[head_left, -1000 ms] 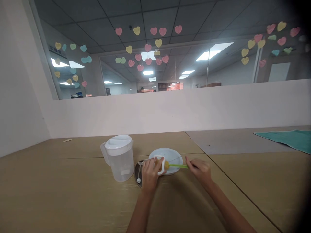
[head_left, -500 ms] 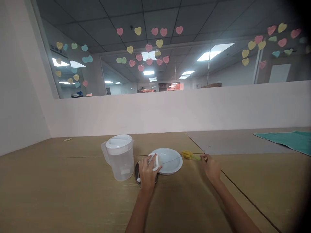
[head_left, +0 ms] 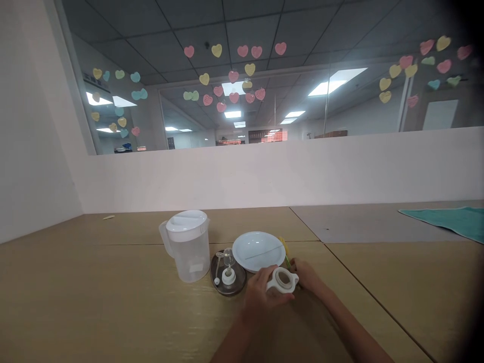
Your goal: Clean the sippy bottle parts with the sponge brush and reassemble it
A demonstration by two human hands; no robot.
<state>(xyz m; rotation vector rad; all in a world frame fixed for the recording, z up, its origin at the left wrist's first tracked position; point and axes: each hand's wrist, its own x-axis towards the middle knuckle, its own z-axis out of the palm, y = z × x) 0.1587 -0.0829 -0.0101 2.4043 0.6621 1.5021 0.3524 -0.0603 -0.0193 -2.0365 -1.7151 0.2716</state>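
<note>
My left hand (head_left: pixel 260 292) grips a white cup-like piece (head_left: pixel 282 280) with a round rim and side tabs, tilted so its opening faces me. Just right of it, my right hand (head_left: pixel 304 275) pinches the green stem of a yellow flower-like piece (head_left: pixel 284 245), partly hidden behind the white piece and plate. A shallow white plate (head_left: pixel 242 242) lies beyond both hands, with a thin line or rod across it. Left of my left hand, a round dark tray (head_left: pixel 236 288) bears a small clear glass piece (head_left: pixel 229 256), a white ring (head_left: pixel 228 276) and a white cord with a ball end.
A translucent lidded pitcher (head_left: pixel 191 257) stands left of the tray. A teal cloth (head_left: pixel 449 222) lies at the far right. Table seams run beside my right arm. A low wall (head_left: pixel 242 176) with a window above borders the table's back.
My left hand has lifted the white piece off the tray area and brought it right and nearer. My right hand has moved left with the yellow piece, now upright beside the plate.
</note>
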